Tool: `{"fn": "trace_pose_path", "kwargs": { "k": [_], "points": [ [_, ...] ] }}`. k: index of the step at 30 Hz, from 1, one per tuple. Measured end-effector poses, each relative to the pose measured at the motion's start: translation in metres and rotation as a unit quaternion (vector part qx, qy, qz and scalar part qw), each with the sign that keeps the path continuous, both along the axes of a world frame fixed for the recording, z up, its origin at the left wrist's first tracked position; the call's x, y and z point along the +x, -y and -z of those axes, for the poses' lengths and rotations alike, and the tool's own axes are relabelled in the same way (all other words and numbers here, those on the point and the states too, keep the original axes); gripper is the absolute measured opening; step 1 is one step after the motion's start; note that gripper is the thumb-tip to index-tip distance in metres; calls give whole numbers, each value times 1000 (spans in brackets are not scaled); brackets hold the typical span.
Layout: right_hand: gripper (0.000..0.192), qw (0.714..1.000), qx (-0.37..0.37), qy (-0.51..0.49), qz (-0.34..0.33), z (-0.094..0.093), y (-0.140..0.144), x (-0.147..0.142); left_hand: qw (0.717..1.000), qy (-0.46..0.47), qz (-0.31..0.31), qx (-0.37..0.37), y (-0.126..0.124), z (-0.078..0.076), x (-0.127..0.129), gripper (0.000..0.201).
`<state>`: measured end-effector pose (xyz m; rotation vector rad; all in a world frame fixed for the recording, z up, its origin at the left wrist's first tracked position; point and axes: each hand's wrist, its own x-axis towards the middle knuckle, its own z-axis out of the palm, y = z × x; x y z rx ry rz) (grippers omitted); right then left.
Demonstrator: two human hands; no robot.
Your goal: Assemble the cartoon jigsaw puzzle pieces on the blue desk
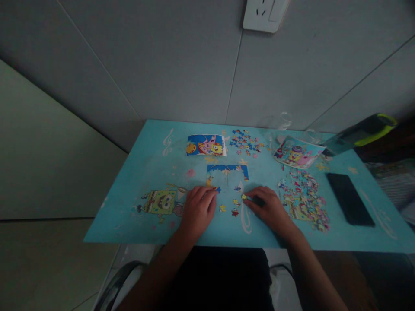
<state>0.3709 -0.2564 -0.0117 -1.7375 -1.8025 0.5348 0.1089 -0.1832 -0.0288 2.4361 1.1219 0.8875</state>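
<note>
Fitting loose pieces into the half-built puzzle frame [227,172] looks to be the work in hand; the frame lies near the middle of the surface [136,172], only its blue upper border and side stubs joined; the left hand [198,208] rests palm down by the frame's lower left corner, fingers curled, its fingertips touching a small blue piece [218,189]; whether that grip is closed on the piece or only pressing it flat I cannot tell; the right hand [269,208] lies toward the near edge, thumb and forefinger pinched on a small yellow piece [244,197]. A few scattered pieces [234,207] sit between the two hands, just below the frame.

To do this step well, I would judge that the left hand should steady the frame's corner; the right should turn its piece until the colour and tab match an open gap, then lower it flat rather than forcing it; pressing hard could spring the thin border apart. The reference picture [205,145] toward the far edge can guide placement; the big unsorted heap [304,198] toward the right edge, and a smaller pile [245,141] at the far edge, hold the rest; a dark phone [349,198] lies beyond, clear of the work.
</note>
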Motion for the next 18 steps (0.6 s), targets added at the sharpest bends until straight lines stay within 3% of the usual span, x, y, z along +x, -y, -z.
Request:
{"fn": "trace_pose_path", "kwargs": {
  "k": [12, 18],
  "points": [
    [20, 988, 31, -4, 152, 10, 1, -3, 1000, 3, 2, -4, 1, -2, 0, 17],
    [29, 984, 31, 27, 174, 10, 3, 0, 1000, 2, 3, -14, 1, -3, 0, 17]
  ]
}}
